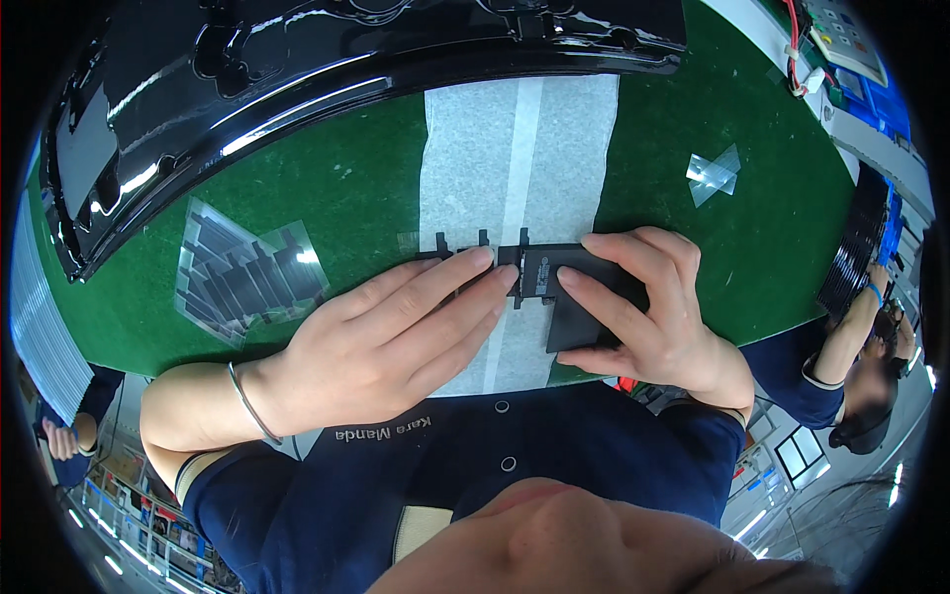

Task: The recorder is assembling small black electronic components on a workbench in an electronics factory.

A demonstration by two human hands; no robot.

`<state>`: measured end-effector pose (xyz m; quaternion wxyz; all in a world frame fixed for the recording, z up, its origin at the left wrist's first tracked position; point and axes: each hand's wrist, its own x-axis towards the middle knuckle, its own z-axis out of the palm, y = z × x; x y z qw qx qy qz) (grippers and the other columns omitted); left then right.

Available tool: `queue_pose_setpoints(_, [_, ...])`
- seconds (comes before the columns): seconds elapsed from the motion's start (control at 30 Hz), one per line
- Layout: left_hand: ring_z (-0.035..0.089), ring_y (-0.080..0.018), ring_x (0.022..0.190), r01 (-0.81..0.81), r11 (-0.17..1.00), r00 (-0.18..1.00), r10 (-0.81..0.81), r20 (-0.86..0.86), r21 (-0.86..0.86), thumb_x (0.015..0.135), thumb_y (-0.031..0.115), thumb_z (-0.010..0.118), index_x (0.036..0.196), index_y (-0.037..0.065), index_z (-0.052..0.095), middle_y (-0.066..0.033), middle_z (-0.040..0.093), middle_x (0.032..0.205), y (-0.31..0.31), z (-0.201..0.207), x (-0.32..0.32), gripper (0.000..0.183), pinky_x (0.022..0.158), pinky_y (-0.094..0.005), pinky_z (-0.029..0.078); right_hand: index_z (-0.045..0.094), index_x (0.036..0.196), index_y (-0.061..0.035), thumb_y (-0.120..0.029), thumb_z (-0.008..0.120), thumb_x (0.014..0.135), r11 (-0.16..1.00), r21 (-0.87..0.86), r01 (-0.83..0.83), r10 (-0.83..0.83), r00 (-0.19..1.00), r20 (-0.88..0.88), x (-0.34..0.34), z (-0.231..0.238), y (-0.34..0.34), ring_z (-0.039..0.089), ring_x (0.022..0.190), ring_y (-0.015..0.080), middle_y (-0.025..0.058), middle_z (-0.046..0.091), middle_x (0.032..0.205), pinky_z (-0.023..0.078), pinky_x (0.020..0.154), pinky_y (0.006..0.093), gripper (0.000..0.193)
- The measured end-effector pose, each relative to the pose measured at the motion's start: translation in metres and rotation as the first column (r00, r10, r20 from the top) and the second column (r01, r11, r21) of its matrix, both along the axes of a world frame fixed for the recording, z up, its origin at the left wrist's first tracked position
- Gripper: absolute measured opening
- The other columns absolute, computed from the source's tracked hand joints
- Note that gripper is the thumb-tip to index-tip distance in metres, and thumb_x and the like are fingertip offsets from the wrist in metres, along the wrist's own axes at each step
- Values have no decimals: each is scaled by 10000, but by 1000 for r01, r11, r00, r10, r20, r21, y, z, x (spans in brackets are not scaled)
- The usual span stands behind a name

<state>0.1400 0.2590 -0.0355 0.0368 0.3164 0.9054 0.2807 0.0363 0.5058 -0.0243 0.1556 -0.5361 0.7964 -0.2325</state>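
In the middle of the work surface, a thin black piece with narrow upright tabs [523,238] lies across a pale cloth strip [470,148]. My left hand [371,337] reaches in from the left, its fingers close together and their tips on the tabbed piece. Its thumb is hidden. On the right, my right hand [658,312] grips a flat dark rectangular plate [574,322], thumb at the near edge and fingers on top. The plate meets the tabbed piece near my left fingertips; whether they are joined I cannot make out.
A large glossy black moulded panel [327,119] spans the far side of the green table [376,158]. Left of my hands lies a clear sheet with several black tabbed pieces [247,277]. Clear film scraps [713,175] lie at right. A person [851,346] works beyond the right edge.
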Motion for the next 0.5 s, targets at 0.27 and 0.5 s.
queue_pose_setpoints(0.27, [483,-310,1148,-6,1000,1000,6,5,-5,635,188,618,1059,-26,593,-151,540,1189,0,0,0,476,867,-364,485,627,1090,-92,-367,706,545,1000,6,5,-5,1000,-5,1,0,0,446,973,275,118,508,1172,362,806,392,615])
queue_pose_setpoints(0.5, [483,-310,1149,5,1000,1000,-5,-15,-5,623,190,623,1051,-28,595,-151,540,1189,-1,-1,-1,481,857,-362,485,626,1091,-92,-365,709,536,1000,12,-6,6,1000,-15,1,0,0,446,974,277,121,505,1174,360,807,395,624])
